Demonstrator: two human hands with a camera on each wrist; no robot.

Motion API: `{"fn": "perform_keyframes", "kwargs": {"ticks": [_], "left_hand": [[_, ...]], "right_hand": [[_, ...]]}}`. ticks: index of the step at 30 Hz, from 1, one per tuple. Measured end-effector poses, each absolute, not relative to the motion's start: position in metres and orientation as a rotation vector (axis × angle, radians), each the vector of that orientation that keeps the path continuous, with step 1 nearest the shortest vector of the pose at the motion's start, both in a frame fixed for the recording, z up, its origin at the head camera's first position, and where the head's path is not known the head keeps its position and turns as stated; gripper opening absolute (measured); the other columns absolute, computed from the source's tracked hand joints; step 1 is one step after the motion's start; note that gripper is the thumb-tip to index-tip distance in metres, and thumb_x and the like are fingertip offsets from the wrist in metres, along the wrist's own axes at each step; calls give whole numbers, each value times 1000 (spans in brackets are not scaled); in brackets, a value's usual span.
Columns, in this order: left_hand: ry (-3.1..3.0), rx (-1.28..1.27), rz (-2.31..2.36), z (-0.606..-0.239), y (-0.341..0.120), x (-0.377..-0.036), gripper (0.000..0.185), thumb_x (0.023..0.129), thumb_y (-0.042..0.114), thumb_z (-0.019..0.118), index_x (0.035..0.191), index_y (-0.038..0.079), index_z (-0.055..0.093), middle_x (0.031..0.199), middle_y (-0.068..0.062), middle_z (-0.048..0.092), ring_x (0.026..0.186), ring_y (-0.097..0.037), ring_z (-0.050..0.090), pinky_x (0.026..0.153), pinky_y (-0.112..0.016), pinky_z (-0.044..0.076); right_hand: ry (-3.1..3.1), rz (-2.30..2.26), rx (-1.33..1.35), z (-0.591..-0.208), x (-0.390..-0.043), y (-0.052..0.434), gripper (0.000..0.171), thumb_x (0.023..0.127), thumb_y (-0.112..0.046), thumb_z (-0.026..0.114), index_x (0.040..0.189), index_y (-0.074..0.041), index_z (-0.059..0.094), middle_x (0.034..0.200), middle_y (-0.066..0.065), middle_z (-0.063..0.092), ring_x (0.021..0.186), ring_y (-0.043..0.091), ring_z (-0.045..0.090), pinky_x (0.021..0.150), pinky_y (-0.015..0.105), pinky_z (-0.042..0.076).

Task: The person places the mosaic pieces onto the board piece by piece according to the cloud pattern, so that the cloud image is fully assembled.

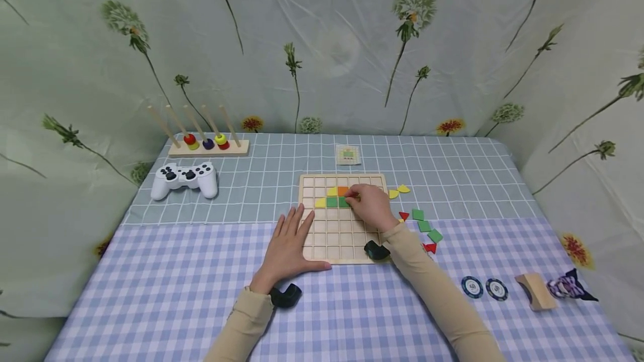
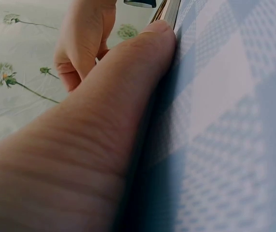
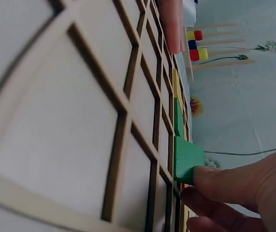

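Observation:
A wooden grid board [image 1: 329, 236] lies in the middle of the table. My left hand [image 1: 287, 250] rests with spread fingers along its left edge, thumb at the near left corner. Over the upper part of the board, my right hand [image 1: 371, 208] pinches a green square tile [image 3: 188, 158] between thumb and fingers; the right wrist view shows it tilted up from the grid. Just left of it another green tile [image 1: 332, 202] sits in a cell, beside a yellow piece [image 1: 320, 203]. In the row above are a yellow piece [image 1: 332, 191] and an orange tile [image 1: 342, 190].
Loose green squares [image 1: 425, 226], red triangles [image 1: 404, 215] and yellow pieces [image 1: 404, 189] lie right of the board. A pattern card [image 1: 348, 155] is behind it. Further left are a white game controller [image 1: 184, 180] and a peg stand [image 1: 208, 149]; poker chips [image 1: 472, 287] and a wooden block [image 1: 536, 291] lie right.

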State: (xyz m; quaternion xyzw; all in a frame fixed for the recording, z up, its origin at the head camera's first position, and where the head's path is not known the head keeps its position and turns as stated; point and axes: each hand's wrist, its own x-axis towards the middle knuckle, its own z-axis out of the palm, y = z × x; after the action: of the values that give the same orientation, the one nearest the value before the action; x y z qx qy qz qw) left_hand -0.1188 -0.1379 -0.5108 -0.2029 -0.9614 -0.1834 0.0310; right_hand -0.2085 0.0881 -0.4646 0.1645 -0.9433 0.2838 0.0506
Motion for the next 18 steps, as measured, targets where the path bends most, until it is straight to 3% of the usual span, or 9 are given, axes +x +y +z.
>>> {"fn": "perform_keyframes", "kwargs": {"ticks": [13,18], "left_hand": [[-2975,-613,-563,-510,-138,-118,121,62,84,57,153,14,20,158,-11,6,143,-26,1,114,-41,-2],[-2969,-621,-565,-509,-138,-118,121,63,84,57,153,13,20,158,-11,6,143,-27,2,114,-42,-1]], "right_hand": [[-2906,889,494,-465,-210,90,6,84,-15,73,84,-10,76,87,2,68,80,20,62,70,36,50],[-2911,979,510,-463,-201,108,8,85,-19,72,86,-11,75,82,-2,66,69,15,56,61,32,47]]}}
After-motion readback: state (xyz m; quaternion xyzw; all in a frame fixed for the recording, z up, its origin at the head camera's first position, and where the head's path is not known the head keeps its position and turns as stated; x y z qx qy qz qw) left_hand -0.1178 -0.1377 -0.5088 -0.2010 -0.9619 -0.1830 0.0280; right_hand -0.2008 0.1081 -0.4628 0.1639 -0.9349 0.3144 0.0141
